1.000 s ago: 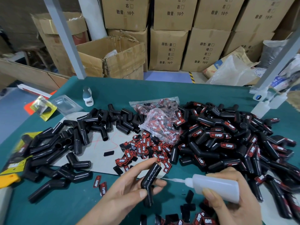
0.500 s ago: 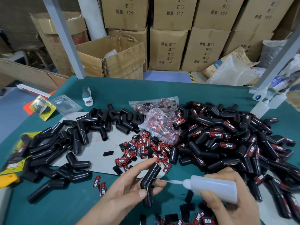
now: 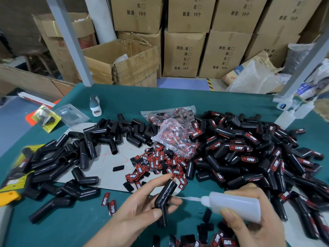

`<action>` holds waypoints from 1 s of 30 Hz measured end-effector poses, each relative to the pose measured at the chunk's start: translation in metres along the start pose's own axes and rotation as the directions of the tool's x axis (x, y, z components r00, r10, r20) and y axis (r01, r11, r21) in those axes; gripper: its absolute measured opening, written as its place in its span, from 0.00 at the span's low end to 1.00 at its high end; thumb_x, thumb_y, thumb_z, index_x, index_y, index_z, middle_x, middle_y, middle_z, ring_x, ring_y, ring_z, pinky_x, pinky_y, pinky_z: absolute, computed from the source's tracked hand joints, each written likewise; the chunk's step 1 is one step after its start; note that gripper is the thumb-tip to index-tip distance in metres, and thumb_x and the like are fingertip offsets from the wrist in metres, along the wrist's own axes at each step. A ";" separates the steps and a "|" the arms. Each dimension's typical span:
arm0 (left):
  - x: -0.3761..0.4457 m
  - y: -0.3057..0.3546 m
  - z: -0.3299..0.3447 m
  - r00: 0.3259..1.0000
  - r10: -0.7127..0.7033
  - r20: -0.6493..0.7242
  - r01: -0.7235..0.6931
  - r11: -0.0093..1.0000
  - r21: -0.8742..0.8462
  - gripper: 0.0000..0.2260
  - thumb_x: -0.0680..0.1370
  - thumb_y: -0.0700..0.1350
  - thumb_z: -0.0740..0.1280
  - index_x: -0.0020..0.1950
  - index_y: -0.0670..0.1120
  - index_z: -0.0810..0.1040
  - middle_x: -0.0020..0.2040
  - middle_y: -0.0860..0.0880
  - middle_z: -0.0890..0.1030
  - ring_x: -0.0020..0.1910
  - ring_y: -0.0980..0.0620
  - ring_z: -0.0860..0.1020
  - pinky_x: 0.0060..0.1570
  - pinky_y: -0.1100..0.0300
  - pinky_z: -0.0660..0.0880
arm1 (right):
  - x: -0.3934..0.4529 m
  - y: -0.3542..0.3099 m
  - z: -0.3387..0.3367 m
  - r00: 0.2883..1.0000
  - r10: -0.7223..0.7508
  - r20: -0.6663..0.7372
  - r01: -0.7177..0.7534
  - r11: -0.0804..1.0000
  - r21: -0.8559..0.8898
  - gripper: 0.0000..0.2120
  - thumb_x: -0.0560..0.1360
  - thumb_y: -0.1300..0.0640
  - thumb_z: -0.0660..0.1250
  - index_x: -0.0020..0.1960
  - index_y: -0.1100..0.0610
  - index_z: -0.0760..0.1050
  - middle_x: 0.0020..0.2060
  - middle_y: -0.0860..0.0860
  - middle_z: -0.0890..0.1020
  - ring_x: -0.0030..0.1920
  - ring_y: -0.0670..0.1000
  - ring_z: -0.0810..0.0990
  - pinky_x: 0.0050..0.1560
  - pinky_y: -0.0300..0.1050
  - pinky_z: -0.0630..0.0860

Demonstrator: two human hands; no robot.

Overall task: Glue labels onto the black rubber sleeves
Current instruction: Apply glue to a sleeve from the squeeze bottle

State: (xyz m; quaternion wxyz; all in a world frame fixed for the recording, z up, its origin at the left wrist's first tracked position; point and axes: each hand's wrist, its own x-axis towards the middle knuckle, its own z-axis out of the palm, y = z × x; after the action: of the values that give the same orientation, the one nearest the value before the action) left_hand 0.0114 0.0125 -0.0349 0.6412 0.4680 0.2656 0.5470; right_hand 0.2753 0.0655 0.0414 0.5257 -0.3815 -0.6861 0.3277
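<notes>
While the left hand (image 3: 140, 209) pinches a bent black rubber sleeve (image 3: 164, 202) between thumb and curled fingers, holding it above the green table (image 3: 178, 100), the right hand (image 3: 252, 223) wraps its fingers and thumb round a translucent glue bottle (image 3: 233, 205) lying on its side just right of that sleeve. The bottle's thin nozzle (image 3: 188, 198) points left and its tip meets the sleeve near the bend.

Just beyond the held sleeve lies a loose heap of red-and-black labels (image 3: 160, 163) on a pale sheet (image 3: 110, 166), and two more labels (image 3: 109, 203) lie left of the sleeve on the bare cloth. Farther beyond the sleeve, a crumpled clear bag of labels (image 3: 176, 134) rests against the piles. To the sleeve's left spreads a pile of unlabelled sleeves (image 3: 74, 157); to its right, a larger pile of labelled sleeves (image 3: 249, 152) crowds close to the right hand. Well beyond the sleeve, a small white bottle (image 3: 95, 107) stands on the cloth, with a clear blister shell (image 3: 71, 115) and a yellow pack (image 3: 46, 118) to its left. Cardboard boxes (image 3: 183, 52) stack up past the table's far edge.

The left pile's outer edge is smeared with blur, as are the yellow packs (image 3: 16, 177) under it. Near the sleeve's lower end, black pieces and labels (image 3: 211, 236) are cut off by the picture's bottom edge, as are both wrists. The clear bottles (image 3: 292, 114) at the far right are hard to make out.
</notes>
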 end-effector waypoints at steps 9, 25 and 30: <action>0.001 0.003 0.004 1.000 -0.003 -0.026 0.003 1.000 0.003 0.31 0.84 0.29 0.62 0.84 0.42 0.54 0.76 0.35 0.69 0.74 0.27 0.67 0.76 0.36 0.63 | 0.000 0.000 0.000 1.000 0.015 0.010 -0.015 1.000 -0.008 0.14 0.67 0.44 0.75 0.51 0.46 0.82 0.40 0.47 0.80 0.35 0.47 0.80 0.34 0.34 0.73; 0.003 -0.011 -0.011 0.999 0.008 -0.032 -0.010 0.997 -0.078 0.32 0.84 0.25 0.58 0.84 0.40 0.49 0.79 0.33 0.64 0.75 0.25 0.64 0.77 0.35 0.61 | 0.000 -0.002 -0.001 1.000 0.012 -0.006 -0.012 1.000 0.003 0.14 0.66 0.44 0.75 0.50 0.45 0.82 0.39 0.48 0.81 0.33 0.51 0.79 0.30 0.43 0.75; 0.004 -0.010 -0.009 1.000 0.001 -0.022 -0.003 0.997 -0.074 0.32 0.84 0.26 0.59 0.84 0.40 0.50 0.78 0.33 0.64 0.75 0.25 0.65 0.76 0.34 0.61 | 0.000 -0.004 0.000 1.000 0.025 0.011 -0.025 1.000 -0.004 0.15 0.66 0.44 0.75 0.51 0.45 0.82 0.39 0.47 0.80 0.35 0.48 0.80 0.32 0.39 0.75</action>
State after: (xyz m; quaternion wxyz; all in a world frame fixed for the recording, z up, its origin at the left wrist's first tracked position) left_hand 0.0089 0.0191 -0.0469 0.6546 0.4383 0.2518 0.5622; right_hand 0.2748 0.0633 0.0450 0.5171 -0.3895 -0.6847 0.3348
